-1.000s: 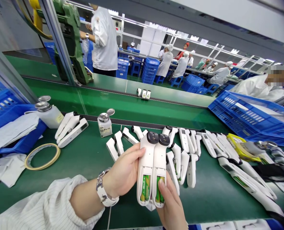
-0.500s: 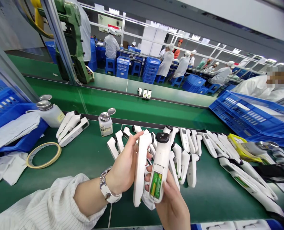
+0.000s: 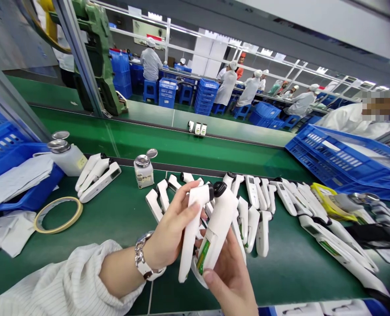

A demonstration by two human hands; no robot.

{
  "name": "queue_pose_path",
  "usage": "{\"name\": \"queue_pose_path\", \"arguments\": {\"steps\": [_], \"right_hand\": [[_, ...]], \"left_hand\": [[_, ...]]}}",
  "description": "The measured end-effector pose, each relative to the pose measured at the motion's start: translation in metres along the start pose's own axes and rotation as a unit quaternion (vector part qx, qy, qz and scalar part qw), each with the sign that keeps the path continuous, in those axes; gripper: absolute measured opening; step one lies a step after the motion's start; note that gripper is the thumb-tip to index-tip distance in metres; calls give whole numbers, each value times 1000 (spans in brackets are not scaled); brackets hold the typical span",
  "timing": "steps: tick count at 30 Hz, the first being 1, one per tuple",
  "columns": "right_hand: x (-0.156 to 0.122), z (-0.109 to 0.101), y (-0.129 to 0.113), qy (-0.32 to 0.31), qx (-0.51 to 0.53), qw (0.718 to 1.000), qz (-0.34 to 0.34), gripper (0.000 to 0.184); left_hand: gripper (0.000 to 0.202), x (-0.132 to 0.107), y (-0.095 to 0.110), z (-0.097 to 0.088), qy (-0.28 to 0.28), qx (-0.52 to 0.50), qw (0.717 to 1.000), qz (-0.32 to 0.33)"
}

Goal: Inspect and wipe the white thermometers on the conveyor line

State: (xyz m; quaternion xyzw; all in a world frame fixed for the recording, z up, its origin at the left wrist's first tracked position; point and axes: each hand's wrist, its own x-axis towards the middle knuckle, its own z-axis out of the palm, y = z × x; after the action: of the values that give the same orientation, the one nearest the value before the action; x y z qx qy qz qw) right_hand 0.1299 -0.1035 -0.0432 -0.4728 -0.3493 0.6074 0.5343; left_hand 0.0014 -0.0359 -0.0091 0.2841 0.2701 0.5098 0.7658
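Note:
My left hand [image 3: 167,235] is closed around a white infrared thermometer [image 3: 191,228] with a black tip, its thumb lying along the side. Close beside it, my right hand [image 3: 232,274] grips a second white infrared thermometer [image 3: 220,215] by its lower handle. That one's battery compartment is uncovered, and green batteries [image 3: 203,255] show inside. Both black tips point up and away from me, almost touching. Behind the hands, several more white thermometers [image 3: 263,232] lie on the green bench [image 3: 116,224]; the hands partly cover some of them.
A roll of tape [image 3: 58,215], a pump bottle [image 3: 144,171] and a blue tray with papers [image 3: 20,175] are on the left. More thermometers and a blue crate [image 3: 343,162] occupy the right. Three small units [image 3: 197,128] sit across the green belt. People in white work beyond.
The right-hand thermometer has turned, so its battery side now faces left and shows less. My left thumb has come onto the side of its thermometer, which now leans more.

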Motion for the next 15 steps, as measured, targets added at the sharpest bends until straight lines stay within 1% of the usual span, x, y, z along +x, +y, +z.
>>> {"name": "queue_pose_path", "arguments": {"steps": [2, 4, 7, 9, 12, 15], "right_hand": [[-1, 0, 2, 10, -21, 1000, -13, 78], [-2, -2, 5, 17, -39, 999, -24, 72], [-1, -9, 7, 13, -84, 996, -22, 44], [0, -14, 6, 0, -130, 991, -5, 31], [1, -19, 5, -8, -168, 986, 14, 29], [1, -19, 8, 10, -147, 989, 5, 31]], "left_hand": [[46, -1, 0, -1, 4, 31, 999, 21], [47, 0, -1, -2, 5, 70, 997, 39], [39, 0, -1, -4, -13, 123, 990, 61], [35, 1, -1, -5, -50, 121, 989, 64], [35, 2, -2, -5, -104, 108, 985, 81], [37, 2, 0, -5, -112, 156, 973, 127]]}}
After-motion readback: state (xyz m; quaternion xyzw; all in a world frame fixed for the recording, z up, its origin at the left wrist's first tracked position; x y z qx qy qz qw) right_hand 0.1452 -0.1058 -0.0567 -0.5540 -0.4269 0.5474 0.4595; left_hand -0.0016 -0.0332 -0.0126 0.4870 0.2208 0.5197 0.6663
